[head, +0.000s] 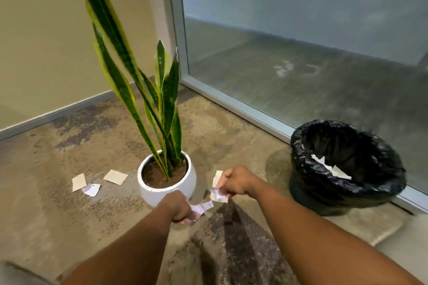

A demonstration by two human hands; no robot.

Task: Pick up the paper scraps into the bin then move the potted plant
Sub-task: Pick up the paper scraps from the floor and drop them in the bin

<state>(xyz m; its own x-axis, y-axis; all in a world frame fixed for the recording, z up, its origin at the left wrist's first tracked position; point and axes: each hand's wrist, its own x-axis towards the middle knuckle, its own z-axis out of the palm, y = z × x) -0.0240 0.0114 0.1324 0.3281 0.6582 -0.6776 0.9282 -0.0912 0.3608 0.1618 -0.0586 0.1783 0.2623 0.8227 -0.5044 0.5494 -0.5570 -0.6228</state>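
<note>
A snake plant stands in a round white pot (pixel 151 190) on the carpet in the room's corner. My left hand (pixel 178 207) grips a white paper scrap (pixel 203 207) just in front of the pot. To the pot's right, my right hand (pixel 234 181) holds beige and white scraps (pixel 217 179). Three more scraps lie left of the pot: a beige one (pixel 79 182), a white one (pixel 92 189) and another beige one (pixel 115 177). A bin (pixel 342 194) lined with a black bag stands at the right, with paper pieces (pixel 333 168) inside.
A beige wall with a grey baseboard (pixel 58 113) runs behind the plant. A frosted glass panel in a metal frame (pixel 231 102) runs along the right side, right behind the bin. The carpet is patterned brown and beige.
</note>
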